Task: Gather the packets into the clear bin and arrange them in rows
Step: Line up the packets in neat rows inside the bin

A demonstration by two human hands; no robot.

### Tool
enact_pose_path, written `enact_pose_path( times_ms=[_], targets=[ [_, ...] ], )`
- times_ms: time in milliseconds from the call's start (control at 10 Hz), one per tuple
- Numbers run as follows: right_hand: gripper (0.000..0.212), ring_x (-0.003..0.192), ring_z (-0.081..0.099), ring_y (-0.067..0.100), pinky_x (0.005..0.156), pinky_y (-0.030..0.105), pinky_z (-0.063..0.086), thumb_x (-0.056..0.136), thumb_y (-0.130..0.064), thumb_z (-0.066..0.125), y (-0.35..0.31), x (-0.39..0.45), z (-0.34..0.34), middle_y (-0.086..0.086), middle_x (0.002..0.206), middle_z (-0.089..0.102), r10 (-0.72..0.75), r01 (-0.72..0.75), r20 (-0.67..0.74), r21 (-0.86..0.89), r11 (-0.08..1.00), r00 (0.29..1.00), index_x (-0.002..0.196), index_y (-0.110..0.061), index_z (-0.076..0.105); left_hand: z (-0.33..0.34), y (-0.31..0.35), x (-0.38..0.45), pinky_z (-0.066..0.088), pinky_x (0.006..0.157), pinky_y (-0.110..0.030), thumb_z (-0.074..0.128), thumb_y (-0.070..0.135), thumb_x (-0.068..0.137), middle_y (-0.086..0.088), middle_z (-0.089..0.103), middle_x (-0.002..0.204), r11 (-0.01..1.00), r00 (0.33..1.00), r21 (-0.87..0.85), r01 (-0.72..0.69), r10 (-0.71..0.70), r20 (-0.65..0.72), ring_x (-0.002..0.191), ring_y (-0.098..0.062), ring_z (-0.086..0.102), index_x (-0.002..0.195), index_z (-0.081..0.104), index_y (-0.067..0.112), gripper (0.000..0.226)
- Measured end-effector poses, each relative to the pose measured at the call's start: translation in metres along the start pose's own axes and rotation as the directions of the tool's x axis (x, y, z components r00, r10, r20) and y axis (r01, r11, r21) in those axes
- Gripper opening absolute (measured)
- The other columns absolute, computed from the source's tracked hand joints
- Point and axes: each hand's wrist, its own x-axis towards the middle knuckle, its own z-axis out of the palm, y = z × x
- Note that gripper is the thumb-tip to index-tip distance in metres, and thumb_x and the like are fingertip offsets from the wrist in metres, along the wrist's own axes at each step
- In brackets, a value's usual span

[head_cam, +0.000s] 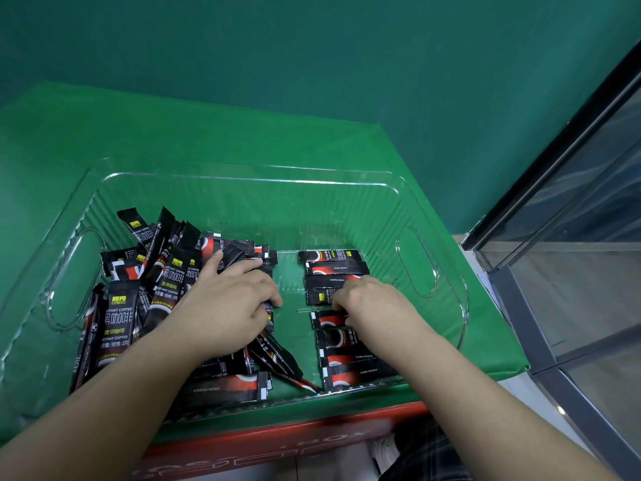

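Sorting inside the clear ribbed plastic bin (242, 189) with cut-out handles, set on the green-covered bench (173, 133). Left hand (225, 307) spread low over the loose heap of black and red instant-coffee stick packets (152, 300) filling the bin's left half, fingers curled at the heap's right edge around one or two sticks, probably to draw the next ones out; exactly how many are held cannot be told. Right hand (367, 303) resting on the row of packets lying crosswise (334, 272) along the bin's right side, fingertips bent down and pinching or pressing a stick in the middle of that row, likely to square it against its neighbours; whether truly gripped or only pressed, cannot tell for sure. Bare green strip of bin floor kept between heap and row, which looks deliberate: unsorted stock on one side, finished work on the other. All packets in sight already inside the bin, so gathering seems done and arranging only begun, with a single row so far.

Readable on the packets: "INSTANT COFFEE", large Chinese characters for black coffee, a small yellow logo patch, and fine print with "2" near the bottom. Below the bench edge, a red box (277, 442) with pale lettering ending in "BOX".
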Motion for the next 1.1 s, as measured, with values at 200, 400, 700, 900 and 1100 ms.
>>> enact_pose_path(
  times_ms=[200, 400, 700, 900, 1100],
  targets=[
    [0.034, 0.103, 0.05, 0.021, 0.084, 0.033, 0.045, 0.083, 0.001, 0.063, 0.001, -0.004, -0.001, 0.001, 0.109, 0.059, 0.015, -0.015, -0.023, -0.022, 1.0, 1.0, 0.111, -0.016, 0.059, 0.0, 0.0, -0.001, -0.012, 0.116, -0.05, 0.035, 0.026, 0.097, 0.026, 0.039, 0.14, 1.0, 1.0, -0.001, 0.002, -0.002, 0.001, 0.144, -0.003, 0.006, 0.12, 0.053, 0.044, 0.034],
    [0.036, 0.103, 0.051, 0.021, 0.084, 0.032, 0.043, 0.083, 0.002, 0.062, 0.0, -0.005, 0.001, 0.002, 0.111, 0.059, 0.04, -0.041, -0.014, -0.019, 0.999, 0.999, 0.115, -0.016, 0.06, 0.0, 0.0, 0.0, -0.012, 0.116, -0.05, 0.034, 0.027, 0.097, 0.027, 0.039, 0.14, 1.0, 1.0, 0.004, 0.002, -0.002, 0.003, 0.144, -0.003, 0.005, 0.121, 0.052, 0.043, 0.034],
    [0.032, 0.105, 0.053, 0.022, 0.088, 0.034, 0.045, 0.086, -0.002, 0.062, 0.001, -0.006, 0.0, 0.003, 0.113, 0.061, 0.097, -0.097, -0.013, -0.029, 0.995, 0.995, 0.115, -0.016, 0.059, 0.0, 0.001, 0.0, -0.012, 0.116, -0.05, 0.034, 0.026, 0.097, 0.026, 0.039, 0.14, 1.0, 1.0, 0.004, 0.004, -0.004, 0.005, 0.144, -0.003, 0.005, 0.121, 0.052, 0.044, 0.035],
    [0.024, 0.106, 0.052, 0.024, 0.088, 0.035, 0.045, 0.088, -0.011, 0.061, 0.002, -0.009, -0.003, 0.003, 0.113, 0.061, 0.063, -0.063, -0.017, 0.004, 0.998, 0.998, 0.111, -0.017, 0.062, 0.001, 0.0, 0.0, -0.013, 0.116, -0.05, 0.035, 0.026, 0.097, 0.026, 0.04, 0.139, 1.0, 1.0, -0.009, -0.001, 0.001, -0.005, 0.144, -0.003, 0.006, 0.119, 0.053, 0.043, 0.034],
    [0.02, 0.105, 0.053, 0.022, 0.086, 0.033, 0.046, 0.087, -0.025, 0.064, 0.003, -0.017, -0.008, 0.002, 0.106, 0.063, -0.017, 0.016, 0.075, 0.017, 1.0, 0.997, 0.105, -0.016, 0.065, 0.001, 0.0, 0.0, -0.012, 0.116, -0.05, 0.034, 0.026, 0.097, 0.027, 0.04, 0.139, 1.0, 1.0, -0.011, -0.001, 0.001, -0.006, 0.143, -0.002, 0.005, 0.119, 0.053, 0.044, 0.034]
  ],
)
